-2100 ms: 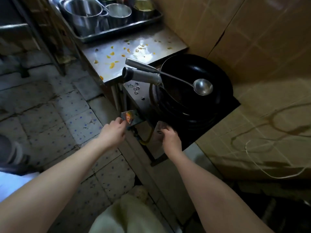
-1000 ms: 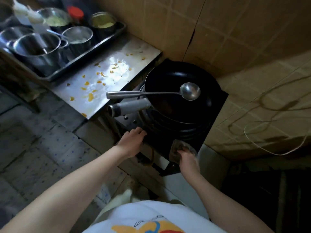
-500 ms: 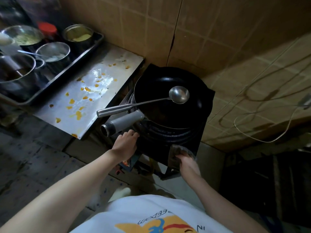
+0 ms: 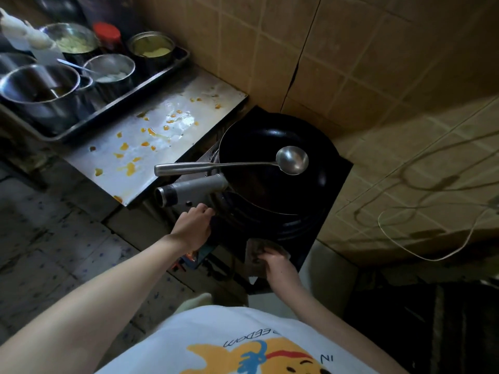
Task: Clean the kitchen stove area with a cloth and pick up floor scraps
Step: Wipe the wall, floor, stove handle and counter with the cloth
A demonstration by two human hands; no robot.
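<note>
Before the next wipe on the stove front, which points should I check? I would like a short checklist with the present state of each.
1. Cloth under the right hand, against the stove front: ok.
2. Left hand braced on the stove edge, below the wok handle: ok.
3. Ladle lying across the wok, handle jutting over the edge, could be knocked: not ok.
4. Counter free of orange scraps: not ok.
5. Burner off: cannot tell.

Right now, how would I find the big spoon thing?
Find the round black wok on the stove in the tiled corner. The long silver metal ladle lies across its rim, bowl over the wok. Its handle is thin and shiny; the wok's thick grey handle sits just below.
</note>
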